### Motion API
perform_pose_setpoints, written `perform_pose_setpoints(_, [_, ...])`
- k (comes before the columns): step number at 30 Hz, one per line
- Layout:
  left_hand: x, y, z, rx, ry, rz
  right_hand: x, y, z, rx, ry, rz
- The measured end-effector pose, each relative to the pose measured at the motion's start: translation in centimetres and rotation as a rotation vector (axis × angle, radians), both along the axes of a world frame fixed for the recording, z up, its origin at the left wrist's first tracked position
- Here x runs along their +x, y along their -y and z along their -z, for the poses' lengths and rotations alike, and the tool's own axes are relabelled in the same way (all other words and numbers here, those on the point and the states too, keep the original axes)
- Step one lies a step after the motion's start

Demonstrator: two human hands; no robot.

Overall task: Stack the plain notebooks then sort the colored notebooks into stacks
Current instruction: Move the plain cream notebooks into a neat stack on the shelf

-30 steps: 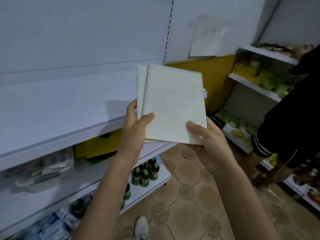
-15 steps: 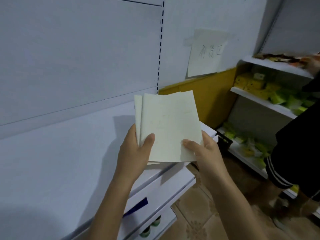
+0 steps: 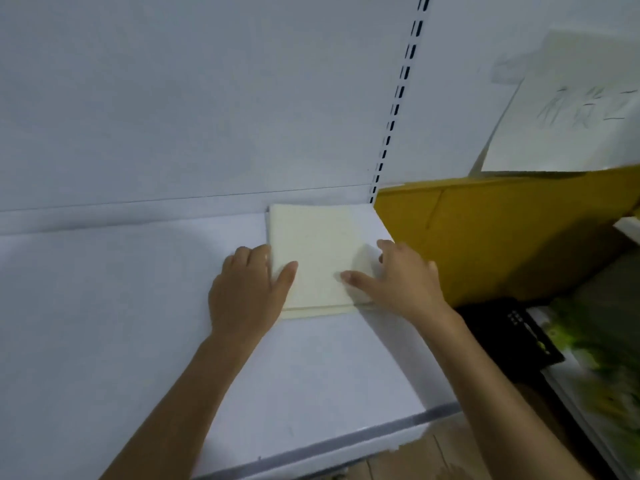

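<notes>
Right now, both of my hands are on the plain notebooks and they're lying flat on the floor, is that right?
Not quite. The head view shows your left hand and right hand on the plain notebooks, but they lie flat on the white shelf, not on the floor.

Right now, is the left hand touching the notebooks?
Touching. Head view: the left hand has its thumb on the top cover of the notebooks, fingers curled against their left edge.
</notes>
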State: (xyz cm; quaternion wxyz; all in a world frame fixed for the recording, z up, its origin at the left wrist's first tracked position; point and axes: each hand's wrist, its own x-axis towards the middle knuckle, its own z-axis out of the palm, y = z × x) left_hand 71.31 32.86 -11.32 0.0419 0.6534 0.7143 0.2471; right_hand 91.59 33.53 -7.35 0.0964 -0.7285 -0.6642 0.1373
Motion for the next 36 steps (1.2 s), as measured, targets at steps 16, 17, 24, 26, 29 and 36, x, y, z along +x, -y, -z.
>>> perform_pose_setpoints(16, [-0.6, 1.0, 0.5, -0.061, -0.104, 0.170, 4.5, -2.7, 4.7, 0.297, -0.151, -0.526])
perform_pose_setpoints(17, [-0.5, 1.0, 0.4, -0.066, -0.120, 0.155, 4.6, -2.7, 4.7, 0.308, -0.140, -0.529])
perform_pose_setpoints(24, [0.2, 1.5, 0.0, 0.005, -0.200, 0.097, 4.3, -2.4, 4.0, 0.243, -0.019, -0.559])
perform_pose_setpoints(26, [0.1, 1.5, 0.0, 0.021, -0.199, 0.127, 4.0, -2.0, 2.8, 0.180, 0.049, -0.541])
perform_pose_setpoints(29, [0.1, 1.5, 0.0, -0.035, -0.229, 0.145, 2.7, -1.9, 0.8, 0.055, 0.187, -0.536])
perform_pose_setpoints(36, [-3.9, 5.6, -2.0, -0.195, -0.066, 0.190, -1.6, 2.0, -2.6, 0.096, 0.188, -0.440])
